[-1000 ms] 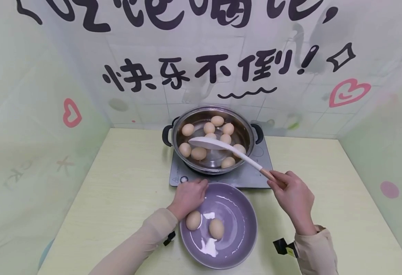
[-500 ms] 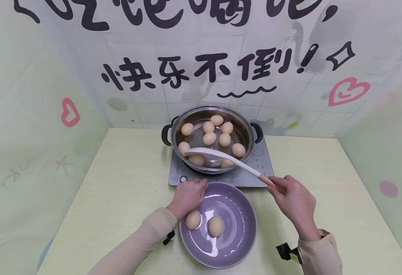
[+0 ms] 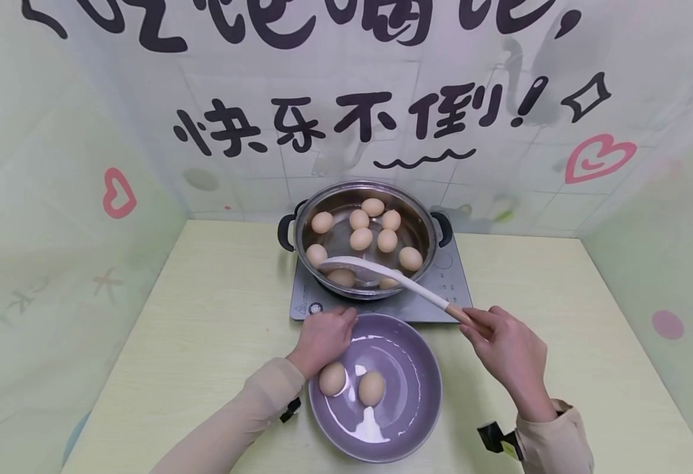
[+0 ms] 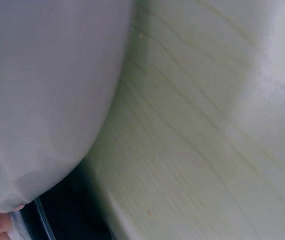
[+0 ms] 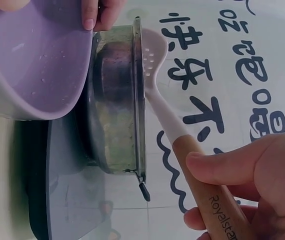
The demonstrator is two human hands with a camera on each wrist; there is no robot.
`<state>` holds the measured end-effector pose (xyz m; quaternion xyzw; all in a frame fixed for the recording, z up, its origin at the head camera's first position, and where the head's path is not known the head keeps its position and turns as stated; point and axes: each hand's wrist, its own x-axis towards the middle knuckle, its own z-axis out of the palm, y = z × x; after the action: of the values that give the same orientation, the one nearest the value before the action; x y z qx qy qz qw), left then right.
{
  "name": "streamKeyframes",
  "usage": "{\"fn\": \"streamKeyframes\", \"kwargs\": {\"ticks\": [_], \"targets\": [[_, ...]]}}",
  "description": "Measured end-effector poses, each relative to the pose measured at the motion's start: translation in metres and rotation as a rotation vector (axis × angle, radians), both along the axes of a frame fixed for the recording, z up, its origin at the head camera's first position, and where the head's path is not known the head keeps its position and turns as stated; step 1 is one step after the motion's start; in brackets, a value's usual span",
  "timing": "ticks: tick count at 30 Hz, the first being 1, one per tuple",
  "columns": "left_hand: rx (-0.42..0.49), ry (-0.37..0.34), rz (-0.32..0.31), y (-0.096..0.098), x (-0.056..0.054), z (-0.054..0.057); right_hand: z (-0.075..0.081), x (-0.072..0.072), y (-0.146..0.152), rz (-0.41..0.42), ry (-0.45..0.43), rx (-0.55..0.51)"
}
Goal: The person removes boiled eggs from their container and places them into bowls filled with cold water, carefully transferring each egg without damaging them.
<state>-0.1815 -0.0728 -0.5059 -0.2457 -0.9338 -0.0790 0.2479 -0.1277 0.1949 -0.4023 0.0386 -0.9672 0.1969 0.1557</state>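
Observation:
My right hand [image 3: 513,352] grips the wooden handle of a white slotted spoon [image 3: 420,289]. Holes show in its head [image 5: 152,52] in the right wrist view. That head is over the front left of a steel pot [image 3: 376,293], partly in front of a brown egg [image 3: 341,278]. Several more eggs [image 3: 360,239] lie in the pot. With fingers at its far left rim, my left hand [image 3: 325,339] holds a purple bowl [image 3: 408,421]. Two eggs [image 3: 372,388] lie in this bowl. The left wrist view mostly shows the bowl's outside [image 4: 47,90].
The pot stands on a grey induction cooker [image 3: 453,289] against a printed backdrop [image 3: 233,191]. Its black handles [image 3: 285,232] stick out at both sides. The pale wooden tabletop [image 3: 216,296] extends left and right, with printed sheets at either side.
The slotted spoon has come nearer, from the pot's middle to its front left, and the right hand has shifted slightly down and right. My left hand and the bowl look nearly still.

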Motion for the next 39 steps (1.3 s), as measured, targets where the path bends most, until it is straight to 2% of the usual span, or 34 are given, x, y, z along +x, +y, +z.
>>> {"fn": "streamKeyframes", "kwargs": {"ticks": [10, 25, 29, 39], "targets": [[-0.005, 0.002, 0.003, 0.0, 0.0001, 0.0, 0.0004, -0.0003, -0.0016, -0.003, -0.015, 0.016], [0.0, -0.001, 0.012, 0.0007, -0.0002, 0.0008, 0.0026, -0.0051, -0.0048, -0.003, -0.134, 0.016], [-0.003, -0.015, 0.017, 0.0009, 0.0006, 0.0023, 0.0053, -0.0058, -0.0054, 0.003, -0.165, 0.01], [-0.007, -0.061, 0.011, 0.0006, 0.0006, 0.0045, 0.0098, -0.0067, -0.0059, 0.019, -0.181, 0.018]]}}
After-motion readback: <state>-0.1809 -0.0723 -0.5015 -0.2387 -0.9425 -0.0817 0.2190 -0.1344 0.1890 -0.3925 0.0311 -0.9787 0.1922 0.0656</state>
